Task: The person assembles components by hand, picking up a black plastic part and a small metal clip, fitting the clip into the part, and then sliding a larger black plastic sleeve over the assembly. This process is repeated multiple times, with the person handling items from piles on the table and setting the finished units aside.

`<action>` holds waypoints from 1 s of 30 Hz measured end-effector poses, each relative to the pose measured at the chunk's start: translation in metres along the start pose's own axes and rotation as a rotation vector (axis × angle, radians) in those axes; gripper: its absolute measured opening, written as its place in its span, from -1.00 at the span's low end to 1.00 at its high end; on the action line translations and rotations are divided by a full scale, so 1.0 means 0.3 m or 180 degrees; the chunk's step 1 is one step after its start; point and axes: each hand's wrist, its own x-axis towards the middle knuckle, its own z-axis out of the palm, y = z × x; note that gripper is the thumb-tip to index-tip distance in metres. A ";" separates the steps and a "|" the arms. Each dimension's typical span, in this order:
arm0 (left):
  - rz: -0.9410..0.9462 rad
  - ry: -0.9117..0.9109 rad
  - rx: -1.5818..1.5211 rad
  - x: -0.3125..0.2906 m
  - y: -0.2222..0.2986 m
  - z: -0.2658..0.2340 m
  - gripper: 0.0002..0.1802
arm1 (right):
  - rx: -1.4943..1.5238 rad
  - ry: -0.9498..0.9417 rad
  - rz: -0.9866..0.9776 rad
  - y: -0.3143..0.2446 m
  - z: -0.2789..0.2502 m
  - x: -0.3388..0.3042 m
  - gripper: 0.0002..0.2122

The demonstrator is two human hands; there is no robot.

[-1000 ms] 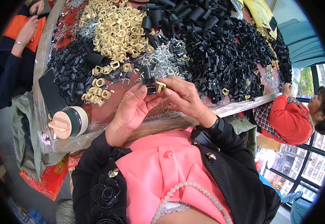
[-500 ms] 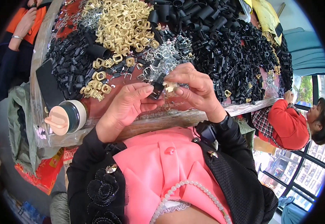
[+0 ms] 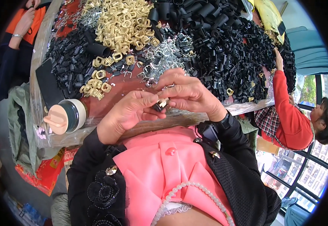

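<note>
My left hand (image 3: 128, 113) and my right hand (image 3: 188, 92) meet near the table's front edge, both pinching one small part (image 3: 160, 104), black with a beige piece fitted on it. Just beyond my fingers lies a heap of small bent metal clips (image 3: 164, 54). Beige plastic pieces (image 3: 122, 22) are piled at the back, with a few more (image 3: 96, 87) near my left hand. Black plastic parts (image 3: 228, 49) fill the right side of the table, and another black heap (image 3: 71, 56) lies to the left.
A lidded jar with a beige cap (image 3: 64, 116) lies on its side at the table's front left, next to a dark flat phone (image 3: 48, 83). A person in red (image 3: 290, 116) reaches onto the table at right. Another person's arm in orange and navy (image 3: 19, 30) is at far left.
My hands have drawn back from the piles toward the table's front edge, still working the same small part between the fingertips. The view has shifted slightly downward.
</note>
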 end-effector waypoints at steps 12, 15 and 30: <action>0.0424 0.0684 -0.0099 0.053 0.006 -0.027 -0.76 | -0.2635 0.0662 0.1162 0.232 -0.103 -0.008 -0.85; 0.0452 0.0775 -0.0221 0.052 0.010 -0.027 -0.76 | -0.2808 0.0172 0.1481 0.256 -0.081 0.000 -0.77; 0.1026 0.0646 -0.0185 0.052 -0.001 0.054 -0.75 | 0.2376 0.1671 0.2027 0.006 0.032 -0.027 -0.83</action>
